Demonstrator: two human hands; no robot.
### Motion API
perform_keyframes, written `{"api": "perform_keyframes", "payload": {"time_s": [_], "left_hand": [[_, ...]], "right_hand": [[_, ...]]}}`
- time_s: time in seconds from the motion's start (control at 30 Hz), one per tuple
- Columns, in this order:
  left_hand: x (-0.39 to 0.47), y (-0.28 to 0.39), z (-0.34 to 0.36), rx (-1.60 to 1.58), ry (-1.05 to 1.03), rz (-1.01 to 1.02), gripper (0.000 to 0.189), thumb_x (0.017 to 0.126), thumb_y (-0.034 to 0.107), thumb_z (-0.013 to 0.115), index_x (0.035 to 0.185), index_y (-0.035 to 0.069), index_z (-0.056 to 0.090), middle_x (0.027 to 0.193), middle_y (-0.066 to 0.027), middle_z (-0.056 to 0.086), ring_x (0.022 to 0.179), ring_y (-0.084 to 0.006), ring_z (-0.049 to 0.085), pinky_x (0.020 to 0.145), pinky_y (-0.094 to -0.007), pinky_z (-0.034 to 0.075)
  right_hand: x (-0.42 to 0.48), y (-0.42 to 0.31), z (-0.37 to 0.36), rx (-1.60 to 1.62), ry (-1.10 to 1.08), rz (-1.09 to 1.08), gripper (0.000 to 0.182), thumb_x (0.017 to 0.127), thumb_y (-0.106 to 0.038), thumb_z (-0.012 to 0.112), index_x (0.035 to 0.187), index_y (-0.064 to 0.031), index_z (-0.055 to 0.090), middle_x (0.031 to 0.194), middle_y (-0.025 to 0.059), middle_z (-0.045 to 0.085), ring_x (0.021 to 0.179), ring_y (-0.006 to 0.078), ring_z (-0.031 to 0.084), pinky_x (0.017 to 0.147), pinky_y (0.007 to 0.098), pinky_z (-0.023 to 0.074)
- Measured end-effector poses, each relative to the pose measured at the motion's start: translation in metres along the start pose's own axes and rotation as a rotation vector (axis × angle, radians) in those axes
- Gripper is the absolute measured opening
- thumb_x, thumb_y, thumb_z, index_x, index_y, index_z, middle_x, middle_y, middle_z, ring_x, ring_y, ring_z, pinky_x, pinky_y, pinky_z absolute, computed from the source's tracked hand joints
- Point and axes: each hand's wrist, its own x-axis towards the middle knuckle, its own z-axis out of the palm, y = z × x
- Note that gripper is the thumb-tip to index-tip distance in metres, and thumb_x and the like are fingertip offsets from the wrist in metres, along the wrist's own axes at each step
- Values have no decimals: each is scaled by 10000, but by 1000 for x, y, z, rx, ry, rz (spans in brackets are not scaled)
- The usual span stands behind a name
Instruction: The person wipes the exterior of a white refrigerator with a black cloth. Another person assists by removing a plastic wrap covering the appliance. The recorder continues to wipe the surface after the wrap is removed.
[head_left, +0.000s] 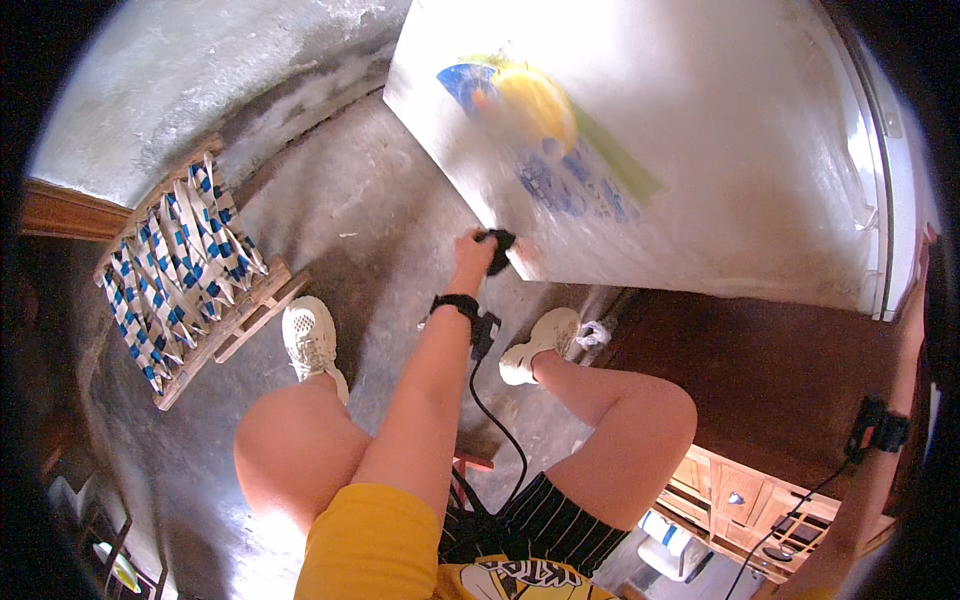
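My left hand (474, 251) grips a bunched black cloth (501, 251) at the lower corner of a large white appliance (712, 225). The cloth touches or nearly touches the panel's edge. A worn sticker (555, 135) in blue, yellow and green, bearing writing, covers part of that panel. At the far right rim, my right forearm (904, 375) reaches up beside the appliance's seamed edge. My right hand itself is lost beyond the picture's rim. Both wrists carry black strapped devices with cables.
A wooden frame with blue-and-white checked fabric strips (180, 270) stands on the concrete floor (360, 195) at left. White shoes (311, 337) flank my arm. A crumpled white scrap (594, 334) lies beside the right one. Wooden cabinet (739, 495) and dark brown surface (750, 375) lie at right.
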Motion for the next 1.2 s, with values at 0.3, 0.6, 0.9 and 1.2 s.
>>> {"api": "perform_keyframes", "payload": {"time_s": [0.3,0.6,0.9,1.2], "left_hand": [[126,124,-120,-353,589,249,435,668,155,623,1088,82,535,1067,-210,426,946,-363,476,834,-393,404],[107,59,-44,-70,78,104,358,671,156,583,1007,32,590,946,-206,599,906,-335,569,800,-362,448],[-35,5,22,-32,-261,-255,266,653,168,571,836,-13,641,847,-215,617,799,-322,598,732,-378,463],[61,74,-51,-586,423,-108,394,741,138,573,1092,-25,501,1094,-211,514,986,-313,513,823,-376,407]], "right_hand": [[-10,11,19,75,-2,121,349,898,-180,387,1181,13,450,1176,127,480,1087,202,455,973,314,300],[-5,1,5,187,-36,212,368,920,-193,300,1245,-40,378,1201,165,437,1101,237,444,942,340,350],[-13,-4,0,82,-39,122,369,916,-183,288,1244,-41,380,1204,164,433,1101,242,443,945,344,346],[-22,13,-7,-46,8,201,384,901,-183,298,1241,-26,384,1257,141,408,1170,230,385,994,347,281]]}}
